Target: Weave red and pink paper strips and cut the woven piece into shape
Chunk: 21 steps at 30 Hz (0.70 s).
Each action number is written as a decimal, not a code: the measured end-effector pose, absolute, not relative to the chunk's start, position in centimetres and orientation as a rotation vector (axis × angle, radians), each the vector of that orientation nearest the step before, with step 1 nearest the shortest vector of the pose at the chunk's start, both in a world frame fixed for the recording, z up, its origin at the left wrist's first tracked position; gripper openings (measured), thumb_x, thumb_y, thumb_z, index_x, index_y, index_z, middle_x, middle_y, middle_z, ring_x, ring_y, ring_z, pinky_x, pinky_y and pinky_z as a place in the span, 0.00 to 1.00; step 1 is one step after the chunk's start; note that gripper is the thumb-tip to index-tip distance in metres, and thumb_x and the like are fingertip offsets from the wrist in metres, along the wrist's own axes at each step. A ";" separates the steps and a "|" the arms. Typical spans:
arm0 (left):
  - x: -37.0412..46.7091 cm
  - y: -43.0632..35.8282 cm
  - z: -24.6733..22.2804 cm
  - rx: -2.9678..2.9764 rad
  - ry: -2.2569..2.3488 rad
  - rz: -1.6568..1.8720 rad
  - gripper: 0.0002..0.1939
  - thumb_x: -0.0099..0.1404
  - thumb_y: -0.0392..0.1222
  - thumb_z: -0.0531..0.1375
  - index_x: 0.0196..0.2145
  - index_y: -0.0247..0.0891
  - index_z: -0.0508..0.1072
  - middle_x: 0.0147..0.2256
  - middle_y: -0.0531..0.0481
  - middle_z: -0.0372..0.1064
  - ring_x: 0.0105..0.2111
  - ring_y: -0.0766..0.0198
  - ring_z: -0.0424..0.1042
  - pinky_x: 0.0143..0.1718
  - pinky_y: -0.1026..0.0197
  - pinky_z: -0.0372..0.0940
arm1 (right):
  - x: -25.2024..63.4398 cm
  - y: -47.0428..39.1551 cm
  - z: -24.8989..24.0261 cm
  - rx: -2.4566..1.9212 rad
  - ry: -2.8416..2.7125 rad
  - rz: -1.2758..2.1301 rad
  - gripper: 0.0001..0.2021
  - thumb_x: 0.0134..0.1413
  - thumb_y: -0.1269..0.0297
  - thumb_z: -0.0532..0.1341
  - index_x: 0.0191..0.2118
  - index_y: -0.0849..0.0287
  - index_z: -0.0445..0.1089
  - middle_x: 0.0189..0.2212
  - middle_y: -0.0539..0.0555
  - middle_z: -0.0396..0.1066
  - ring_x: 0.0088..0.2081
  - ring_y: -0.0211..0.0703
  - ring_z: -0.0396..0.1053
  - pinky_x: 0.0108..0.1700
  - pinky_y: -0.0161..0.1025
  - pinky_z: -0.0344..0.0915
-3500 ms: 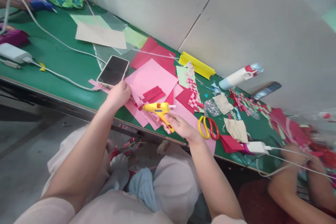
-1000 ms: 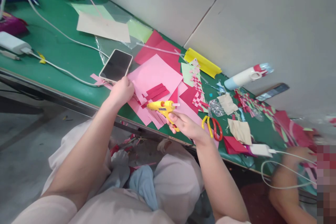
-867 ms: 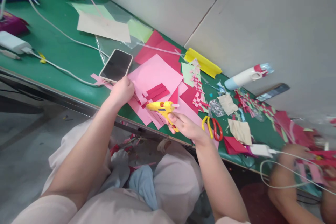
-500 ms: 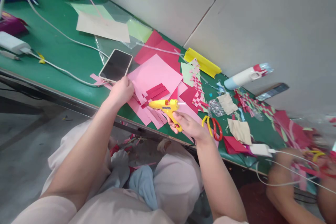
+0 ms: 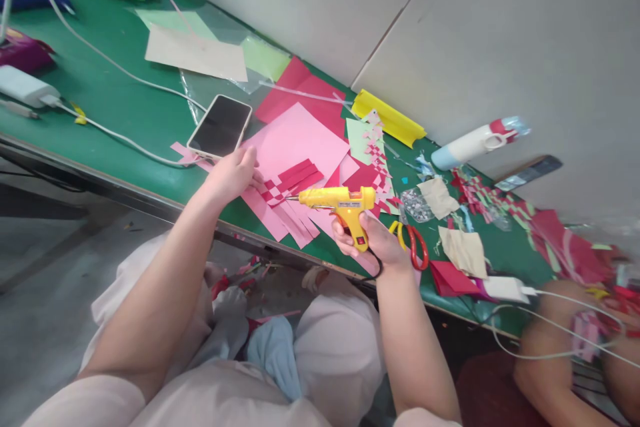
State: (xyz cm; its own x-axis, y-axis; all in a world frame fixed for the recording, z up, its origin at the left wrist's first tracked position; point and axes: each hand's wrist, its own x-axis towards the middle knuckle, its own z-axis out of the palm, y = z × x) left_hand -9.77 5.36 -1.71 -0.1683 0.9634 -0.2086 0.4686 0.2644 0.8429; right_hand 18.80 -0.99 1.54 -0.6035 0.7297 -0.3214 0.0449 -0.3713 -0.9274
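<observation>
My right hand [image 5: 373,240] is closed round the grip of a yellow hot glue gun [image 5: 337,200]. Its metal nozzle points left, over or beside a woven strip of red and pink paper [image 5: 275,192]; I cannot tell whether they touch. At the left end of that weave rests my left hand [image 5: 233,173], its visible fingers apart and some fingertips hidden. Loose red strips [image 5: 301,175] and pink strips [image 5: 295,223] run out from the weave. Beneath lies a pink paper sheet [image 5: 295,133]. A phone [image 5: 220,125] lies just beyond my left hand.
Scissors with red and yellow handles [image 5: 419,247] lie right of the glue gun. Beyond are a yellow folded piece [image 5: 387,119], a white bottle [image 5: 473,147] and cloth pouches [image 5: 463,250]. A white cable [image 5: 120,137] crosses the table's left side. A co-worker's arm [image 5: 547,347] is at right.
The glue gun has shifted right and appears larger, now side-on with its nozzle near the weave. My left hand's fingers have spread a little.
</observation>
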 end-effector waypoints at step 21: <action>-9.2 3.1 -0.6 1.959 1.615 0.544 0.09 0.49 0.38 0.63 0.30 0.39 0.69 0.34 0.47 0.68 0.32 0.59 0.69 0.35 0.57 0.64 | 24.1 -4.4 1.2 -1.186 -1.235 1.802 0.27 0.46 0.32 0.55 0.23 0.54 0.64 0.17 0.51 0.53 0.16 0.38 0.47 0.17 0.40 0.43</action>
State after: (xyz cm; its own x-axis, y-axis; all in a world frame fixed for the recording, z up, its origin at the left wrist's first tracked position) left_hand -9.23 3.08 -0.56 0.2014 0.9791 -0.0292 0.7619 -0.1378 0.6329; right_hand 24.07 -4.36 1.16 -0.3842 0.8670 -0.3173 -0.0171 -0.3503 -0.9365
